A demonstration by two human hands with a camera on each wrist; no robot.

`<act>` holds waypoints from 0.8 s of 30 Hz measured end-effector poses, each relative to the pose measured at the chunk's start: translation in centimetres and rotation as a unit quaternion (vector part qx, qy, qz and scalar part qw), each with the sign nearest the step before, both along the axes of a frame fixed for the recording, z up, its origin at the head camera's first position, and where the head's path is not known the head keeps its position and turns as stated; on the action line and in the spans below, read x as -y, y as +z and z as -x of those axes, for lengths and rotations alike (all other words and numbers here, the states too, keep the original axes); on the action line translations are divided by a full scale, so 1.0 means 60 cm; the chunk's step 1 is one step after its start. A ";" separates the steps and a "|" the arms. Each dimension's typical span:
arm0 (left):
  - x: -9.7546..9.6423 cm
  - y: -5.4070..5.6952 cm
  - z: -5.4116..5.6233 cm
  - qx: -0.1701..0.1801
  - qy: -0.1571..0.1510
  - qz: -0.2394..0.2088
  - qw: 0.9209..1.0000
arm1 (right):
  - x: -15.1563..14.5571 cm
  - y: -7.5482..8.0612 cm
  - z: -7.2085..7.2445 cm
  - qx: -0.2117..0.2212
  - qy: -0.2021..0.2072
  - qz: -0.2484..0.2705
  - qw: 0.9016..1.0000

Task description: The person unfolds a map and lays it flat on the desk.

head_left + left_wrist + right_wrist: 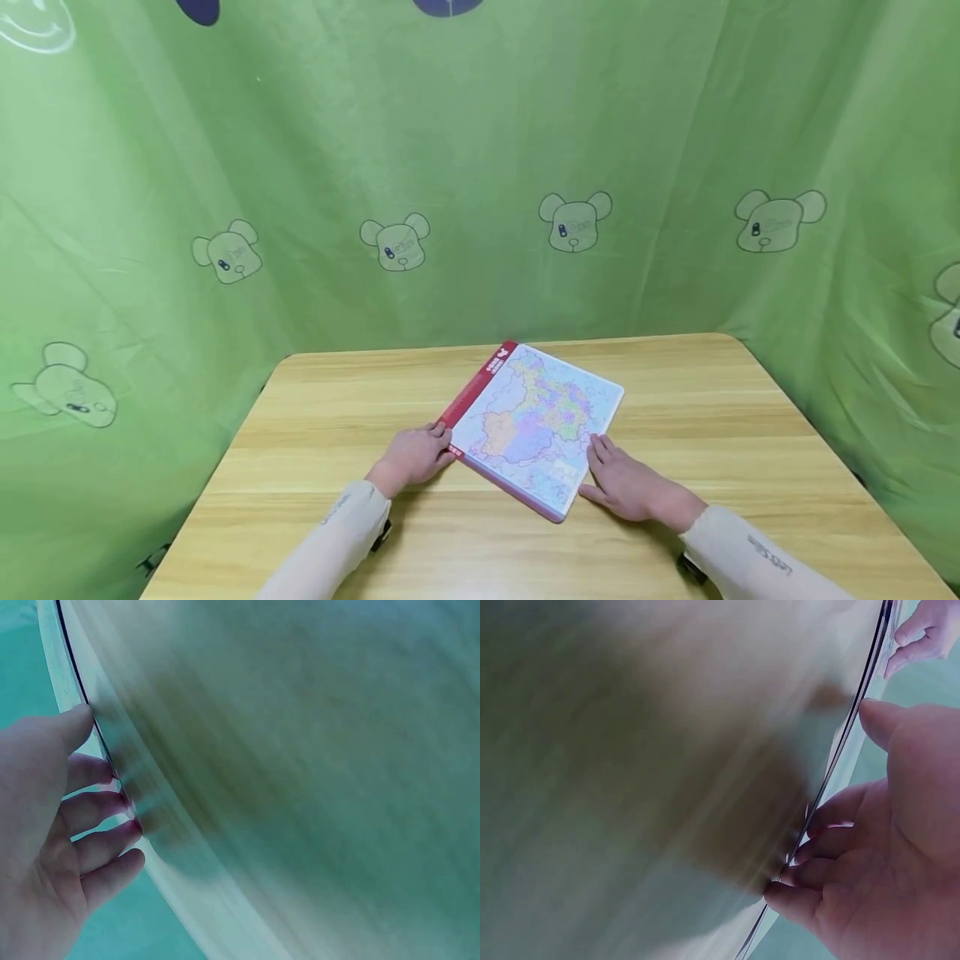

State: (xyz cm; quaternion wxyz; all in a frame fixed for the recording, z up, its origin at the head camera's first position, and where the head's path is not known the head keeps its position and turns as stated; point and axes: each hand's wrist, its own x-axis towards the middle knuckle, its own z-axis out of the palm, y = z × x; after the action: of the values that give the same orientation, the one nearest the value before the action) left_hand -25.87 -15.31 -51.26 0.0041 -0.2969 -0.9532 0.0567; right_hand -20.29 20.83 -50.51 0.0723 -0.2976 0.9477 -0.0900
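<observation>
A flat rectangular map board (525,417) lies turned at an angle on the wooden table, a multicoloured map on its face and a red band along its left side. My left hand (414,454) touches its near-left corner, fingertips by the red band and thumb at the near edge. At the right edge, my right hand (624,482) rests with extended fingers, the thumb apart and lower along that edge. From the left wrist, the fingers of the left hand (67,817) show loosely bent along a thin edge. The right hand (885,832) meets a similar dark edge with its fingertips.
The light wooden table (315,400) extends around the board, its far edge close behind the board's top corner. A green curtain (480,292) with printed bear heads hangs behind and at both sides. Table grain looks blurred in both wrist views.
</observation>
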 end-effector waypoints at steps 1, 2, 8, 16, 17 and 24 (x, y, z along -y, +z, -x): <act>-0.002 0.000 -0.001 -0.005 -0.002 0.007 1.000 | 0.000 0.000 0.000 0.001 0.000 0.001 1.000; -0.003 0.000 -0.003 -0.012 -0.004 0.014 1.000 | -0.001 0.000 0.000 0.001 0.002 0.003 1.000; -0.007 -0.004 -0.014 -0.030 -0.001 0.040 0.999 | -0.002 0.000 0.004 0.002 0.000 0.005 1.000; -0.011 -0.010 -0.032 -0.024 -0.009 0.044 0.999 | -0.010 -0.003 0.017 0.004 -0.009 0.005 1.000; -0.011 -0.010 -0.034 -0.020 -0.008 0.046 0.999 | -0.011 -0.003 0.018 0.003 -0.008 0.005 1.000; -0.013 -0.008 -0.045 0.017 0.007 0.055 0.998 | -0.015 0.000 0.030 0.011 -0.008 0.004 1.000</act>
State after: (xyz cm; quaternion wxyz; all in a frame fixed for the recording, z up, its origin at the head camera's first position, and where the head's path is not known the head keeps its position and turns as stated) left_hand -23.16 -14.55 -51.75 -0.0291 -0.2906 -0.9507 0.1043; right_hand -22.08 21.76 -50.50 0.0809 -0.2894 0.9488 -0.0976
